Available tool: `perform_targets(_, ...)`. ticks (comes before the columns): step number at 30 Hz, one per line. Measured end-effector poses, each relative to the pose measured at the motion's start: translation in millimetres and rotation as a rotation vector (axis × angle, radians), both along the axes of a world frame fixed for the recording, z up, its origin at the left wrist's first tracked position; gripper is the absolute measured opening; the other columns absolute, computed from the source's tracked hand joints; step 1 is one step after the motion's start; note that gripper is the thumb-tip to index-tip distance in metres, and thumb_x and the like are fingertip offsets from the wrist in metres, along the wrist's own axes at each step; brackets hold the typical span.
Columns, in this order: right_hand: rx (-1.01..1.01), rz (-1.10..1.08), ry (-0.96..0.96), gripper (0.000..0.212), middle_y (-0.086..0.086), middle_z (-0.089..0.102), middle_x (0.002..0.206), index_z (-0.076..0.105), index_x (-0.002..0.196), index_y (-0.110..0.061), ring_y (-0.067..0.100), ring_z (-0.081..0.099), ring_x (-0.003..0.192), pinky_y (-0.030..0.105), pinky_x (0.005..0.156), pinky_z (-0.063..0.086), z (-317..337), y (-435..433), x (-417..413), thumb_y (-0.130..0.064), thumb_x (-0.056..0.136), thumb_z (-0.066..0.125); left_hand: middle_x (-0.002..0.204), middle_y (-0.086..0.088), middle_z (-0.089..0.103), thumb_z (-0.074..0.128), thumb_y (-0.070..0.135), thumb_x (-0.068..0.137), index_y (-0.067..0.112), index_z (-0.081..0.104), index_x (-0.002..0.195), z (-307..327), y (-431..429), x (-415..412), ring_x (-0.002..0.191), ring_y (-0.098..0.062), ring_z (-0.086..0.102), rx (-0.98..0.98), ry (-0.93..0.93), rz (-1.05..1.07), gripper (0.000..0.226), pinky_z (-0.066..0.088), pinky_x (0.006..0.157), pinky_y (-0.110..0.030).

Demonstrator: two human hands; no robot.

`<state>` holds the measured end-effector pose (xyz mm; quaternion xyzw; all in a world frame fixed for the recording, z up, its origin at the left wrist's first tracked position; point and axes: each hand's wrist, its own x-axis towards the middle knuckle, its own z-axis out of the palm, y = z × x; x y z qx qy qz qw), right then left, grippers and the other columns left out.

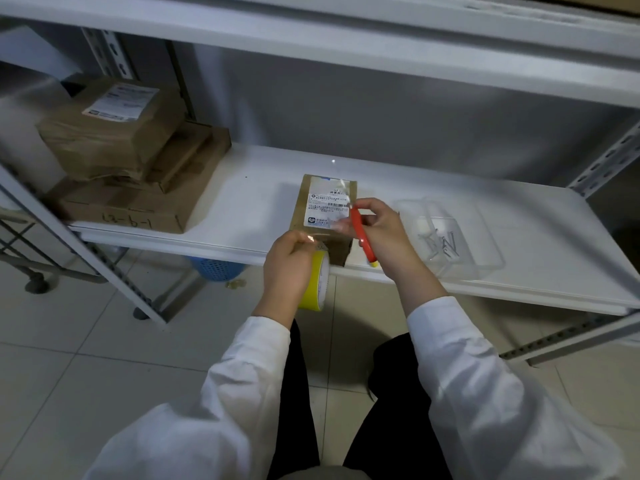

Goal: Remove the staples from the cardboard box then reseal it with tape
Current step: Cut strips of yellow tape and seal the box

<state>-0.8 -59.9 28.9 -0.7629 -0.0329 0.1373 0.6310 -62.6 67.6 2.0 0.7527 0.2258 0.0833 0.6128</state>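
Head view: to the right of the cardboard box [323, 216], which stands near the front edge of the white shelf [519, 237], a clear plastic tray [450, 237] holds loose metal pieces, too blurred to name. My left hand [287, 261] grips the yellow tape roll [317, 284] below the box, partly hiding it. My right hand [379, 226] pinches a red cutter [360, 233] against the box's label; its tip is unclear.

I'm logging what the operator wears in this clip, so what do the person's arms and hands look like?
Both arms are covered by long white sleeves, loose and slightly creased, ending at the wrists. The left hand and right hand are bare: no gloves, and no rings, watch or markings that I can make out. Dark trousers show below.
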Motion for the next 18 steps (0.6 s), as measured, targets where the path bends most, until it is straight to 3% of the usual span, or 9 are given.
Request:
perform_targets(3, -0.036, 0.113, 0.017, 0.039, 0.011, 0.068, 0.094, 0.058, 0.096, -0.019, 0.023, 0.066, 0.086, 0.03, 0.085, 0.053, 2.0, 3.0, -4.3, -0.002, 0.069, 0.079, 0.094, -0.001, 0.062, 0.055, 0.01, 0.086, 0.029, 0.057, 0.067, 2.7, -5.2, 0.4, 0.096, -0.02, 0.057, -0.026, -0.038, -0.059, 0.026, 0.041, 0.084, -0.029)
perform_targets(6, -0.089, 0.169, -0.011, 0.037, 0.019, 0.065, 0.097, 0.056, 0.096, -0.018, 0.024, 0.062, 0.082, 0.033, 0.079, 0.052, 5.8, 5.2, -8.2, 0.004, 0.072, 0.075, 0.095, 0.002, 0.063, 0.057, 0.013, 0.085, 0.031, 0.06, 0.075, 7.1, -8.6, 0.5, 0.099, -0.02, 0.059, -0.071, -0.016, -0.117, 0.021, 0.043, 0.085, -0.029)
perform_targets(10, -0.184, 0.125, -0.115, 0.04, 0.006, 0.066, 0.089, 0.054, 0.086, -0.029, 0.017, 0.062, 0.077, 0.028, 0.073, 0.051, 6.4, 2.5, -7.0, -0.003, 0.069, 0.08, 0.1, 0.005, 0.058, 0.059, 0.013, 0.086, 0.024, 0.06, 0.091, 10.1, -10.1, -3.3, 0.102, -0.016, 0.055, -0.077, 0.011, -0.231, 0.011, 0.039, 0.085, -0.026)
perform_targets(14, -0.229, 0.102, -0.189, 0.038, -0.006, 0.059, 0.074, 0.053, 0.081, -0.033, 0.009, 0.056, 0.066, 0.023, 0.066, 0.044, 5.9, 0.5, -7.7, -0.002, 0.072, 0.075, 0.11, 0.002, 0.054, 0.063, 0.019, 0.087, 0.013, 0.054, 0.118, 8.2, -14.4, -5.2, 0.108, -0.017, 0.052, -0.074, 0.071, -0.292, 0.033, 0.036, 0.088, -0.024)
perform_targets(18, -0.181, 0.073, -0.246, 0.041, -0.01, 0.058, 0.07, 0.053, 0.08, -0.032, -0.003, 0.055, 0.058, 0.012, 0.058, 0.042, 8.9, -0.7, -9.3, 0.004, 0.074, 0.071, 0.108, 0.001, 0.054, 0.064, 0.018, 0.086, 0.012, 0.054, 0.119, 14.1, -15.8, -3.4, 0.104, -0.016, 0.051, -0.113, 0.107, -0.305, 0.034, 0.037, 0.089, -0.025)
